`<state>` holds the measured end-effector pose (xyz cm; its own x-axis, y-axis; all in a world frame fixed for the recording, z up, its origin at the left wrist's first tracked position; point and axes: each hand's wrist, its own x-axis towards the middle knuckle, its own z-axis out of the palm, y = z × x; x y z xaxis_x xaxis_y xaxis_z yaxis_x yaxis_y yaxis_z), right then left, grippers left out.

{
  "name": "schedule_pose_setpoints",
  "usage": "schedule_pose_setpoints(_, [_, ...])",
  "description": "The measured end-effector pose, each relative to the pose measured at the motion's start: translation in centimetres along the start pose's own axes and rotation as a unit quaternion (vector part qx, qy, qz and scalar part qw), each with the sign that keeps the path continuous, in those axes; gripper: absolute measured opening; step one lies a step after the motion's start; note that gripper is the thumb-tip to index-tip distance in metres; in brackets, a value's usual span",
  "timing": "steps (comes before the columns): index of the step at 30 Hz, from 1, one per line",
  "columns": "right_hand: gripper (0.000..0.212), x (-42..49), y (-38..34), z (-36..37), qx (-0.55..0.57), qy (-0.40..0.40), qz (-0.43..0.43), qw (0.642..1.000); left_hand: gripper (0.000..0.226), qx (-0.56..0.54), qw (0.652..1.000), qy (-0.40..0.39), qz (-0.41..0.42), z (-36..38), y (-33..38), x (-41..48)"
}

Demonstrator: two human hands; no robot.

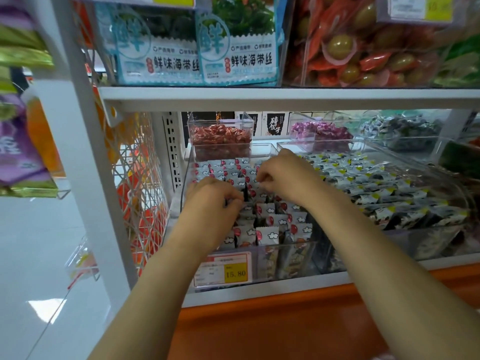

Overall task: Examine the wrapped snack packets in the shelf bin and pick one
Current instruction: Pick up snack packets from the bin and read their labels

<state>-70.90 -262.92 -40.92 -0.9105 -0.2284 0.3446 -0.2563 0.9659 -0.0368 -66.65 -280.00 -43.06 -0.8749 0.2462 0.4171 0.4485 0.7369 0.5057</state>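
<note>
From the head view, both hands reach into the clear bin on the lower shelf, which is packed with upright packets printed with a red dot and a white cloud. The left hand sits low over the middle rows with its fingers curled down onto the packet tops. Its grip looks closed, but whether it is clamped on one packet or only parting them cannot be told. The right hand is further back, fingertips drawn together at a packet edge. Again, a true pinch cannot be confirmed. No packet is lifted clear of the rows.

The packets stand tightly together, so pulling one up may drag its neighbours along or tip a row over. A pinch on just the crimped edge of slick wrapping could slip. The right forearm lies just beside the next bin, with its yellow-marked packets, and a careless withdrawal could disturb those. The price tag clipped to the front wall could also be knocked.
</note>
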Motion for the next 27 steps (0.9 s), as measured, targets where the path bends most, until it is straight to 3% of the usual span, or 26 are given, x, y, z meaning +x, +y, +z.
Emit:
schedule_pose_setpoints(3, [0.015,0.6,0.0,0.7,-0.049,-0.022,-0.026,0.998,0.020,-0.008,1.000,0.001,-0.012,0.1,-0.1,0.1])
schedule_pose_setpoints(7, [0.004,0.5,-0.1,0.7,0.001,0.023,-0.033,0.999,0.021,-0.006,1.000,0.012,-0.019,0.5,-0.2,0.1])
schedule_pose_setpoints(10, [0.008,-0.6,0.3,-0.2,0.109,0.113,-0.012,0.988,0.021,-0.029,0.999,0.035,-0.016,0.6,-0.1,0.2])
schedule_pose_setpoints(13, [0.006,-2.4,0.6,-1.7,0.240,0.214,0.022,0.947,0.026,-0.073,0.994,0.073,-0.031,0.5,0.4,0.1])
schedule_pose_setpoints(16, [0.008,-4.1,0.9,-2.3,0.281,0.288,0.052,0.914,0.039,-0.132,0.988,0.071,-0.039,0.6,1.1,-0.1])
schedule_pose_setpoints(20, [0.009,-5.7,0.9,-2.0,0.483,0.266,0.125,0.824,0.046,-0.233,0.969,0.032,-0.078,0.7,1.8,-0.7])
schedule_pose_setpoints(23, [0.013,-6.6,0.4,-1.5,0.642,0.204,0.167,0.720,0.033,-0.325,0.938,0.021,-0.118,0.5,1.8,-0.8])
schedule_pose_setpoints(27, [0.011,-7.5,0.3,-1.7,0.747,0.140,0.171,0.627,0.019,-0.436,0.886,0.008,-0.154,0.0,1.4,-0.9])
